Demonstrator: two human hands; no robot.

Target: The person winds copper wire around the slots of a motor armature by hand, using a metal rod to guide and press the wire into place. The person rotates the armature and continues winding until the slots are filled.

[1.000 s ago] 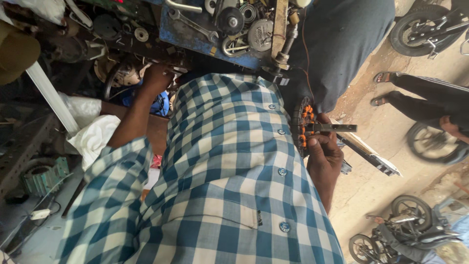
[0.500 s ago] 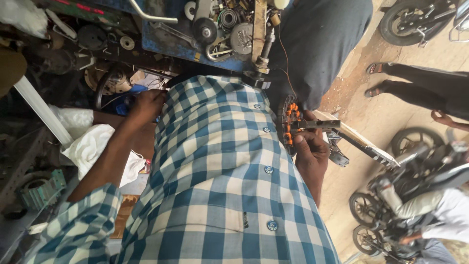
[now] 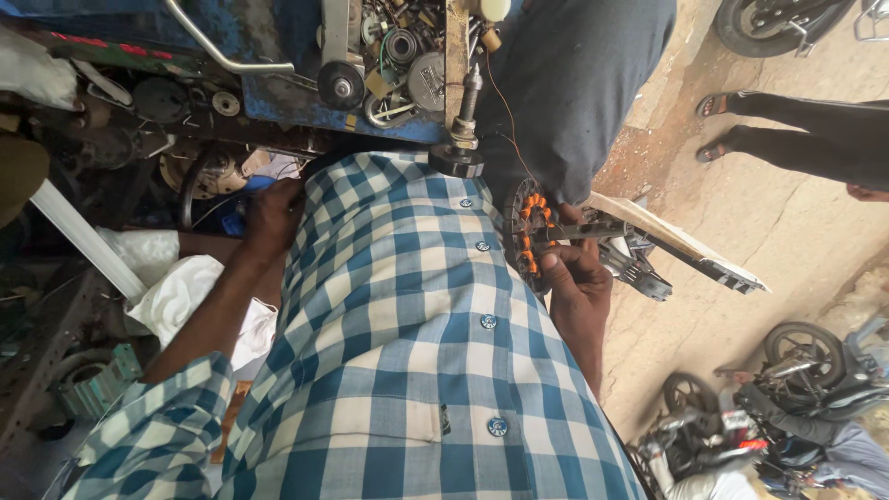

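My blue and white checked shirt fills the middle of the view. My right hand is at the shirt's right edge, closed on a round stator with orange windings. A grey metal tool lies across the stator, under my fingers. My left hand is curled at the shirt's left edge. It sits next to a small blue object among the clutter, and I cannot see whether it grips anything.
A blue workbench ahead holds bearings, gears and loose metal parts. White cloth and a white tube lie to the left. A person in dark clothing stands close by. Sandalled legs and motorcycles are on the right.
My left hand has drawn back from the bench clutter toward my shirt. My right hand keeps hold of the stator. The view has shifted slightly.
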